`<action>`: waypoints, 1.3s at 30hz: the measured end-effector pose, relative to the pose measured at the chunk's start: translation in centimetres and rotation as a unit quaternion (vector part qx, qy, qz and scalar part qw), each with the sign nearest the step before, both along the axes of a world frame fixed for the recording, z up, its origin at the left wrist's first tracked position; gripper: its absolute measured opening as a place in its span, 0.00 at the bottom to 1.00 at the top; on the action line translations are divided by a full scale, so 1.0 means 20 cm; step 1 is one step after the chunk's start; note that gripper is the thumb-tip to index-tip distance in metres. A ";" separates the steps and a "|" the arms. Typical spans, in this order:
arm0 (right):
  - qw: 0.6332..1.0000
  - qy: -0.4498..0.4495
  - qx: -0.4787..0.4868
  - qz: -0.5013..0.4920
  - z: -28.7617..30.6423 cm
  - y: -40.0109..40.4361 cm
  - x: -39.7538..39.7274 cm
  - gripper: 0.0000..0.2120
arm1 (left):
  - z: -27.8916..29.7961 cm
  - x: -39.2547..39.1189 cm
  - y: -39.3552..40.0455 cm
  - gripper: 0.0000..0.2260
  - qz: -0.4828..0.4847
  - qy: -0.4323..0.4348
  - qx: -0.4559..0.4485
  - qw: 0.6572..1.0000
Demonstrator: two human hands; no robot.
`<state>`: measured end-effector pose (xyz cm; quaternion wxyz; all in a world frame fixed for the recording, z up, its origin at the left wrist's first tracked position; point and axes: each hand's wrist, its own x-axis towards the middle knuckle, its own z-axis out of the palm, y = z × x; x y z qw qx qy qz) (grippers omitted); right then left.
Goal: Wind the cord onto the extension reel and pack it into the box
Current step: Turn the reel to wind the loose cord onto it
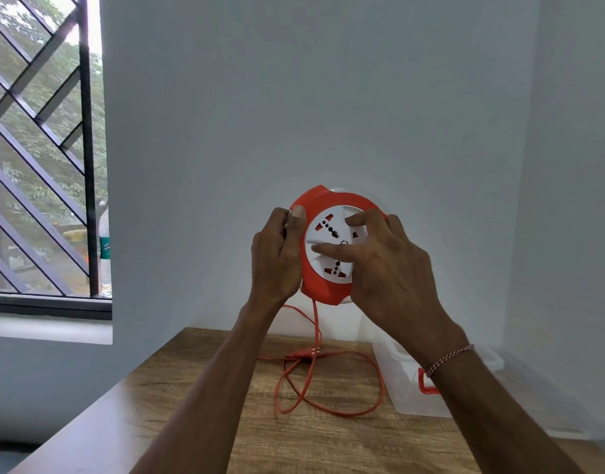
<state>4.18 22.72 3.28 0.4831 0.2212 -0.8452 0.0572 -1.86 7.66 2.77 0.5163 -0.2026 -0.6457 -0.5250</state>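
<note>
I hold a round orange extension reel (323,285) with a white socket face up in front of the wall, above the table. My left hand (277,254) grips its left rim, thumb on the front edge. My right hand (379,265) lies over the right side, with fingers on the white centre disc. An orange cord (314,340) hangs from the reel's bottom and lies in loose loops on the wooden table (260,439), its plug end (304,354) among the loops. A clear plastic box (410,388) with an orange latch stands to the right, partly behind my right forearm.
The table stands against a white wall in a corner. A barred window (44,148) is at the left, with a plastic bottle (105,248) by its frame.
</note>
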 end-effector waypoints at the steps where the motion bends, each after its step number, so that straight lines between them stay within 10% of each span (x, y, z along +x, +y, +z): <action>1: 1.000 0.003 -0.004 -0.001 0.00 0.00 0.00 0.29 | 0.00 0.00 0.00 0.11 -0.002 -0.001 -0.001 1.000; 12: 0.993 0.049 -0.109 -0.019 0.00 0.01 -0.01 0.30 | 0.00 0.01 0.01 0.13 -0.012 -0.012 0.008 1.000; 19: 0.991 0.111 -0.051 0.062 0.04 0.03 -0.01 0.12 | 0.02 0.01 -0.02 0.10 -0.025 -0.021 0.020 0.999; 28: 0.998 -0.010 0.060 -0.010 0.03 -0.01 0.01 0.26 | 0.02 0.01 -0.03 0.08 -0.019 -0.011 0.011 1.000; 39: 0.999 0.025 -0.022 -0.038 -0.02 -0.01 -0.01 0.31 | 0.00 -0.02 -0.01 0.13 -0.006 -0.006 -0.003 1.000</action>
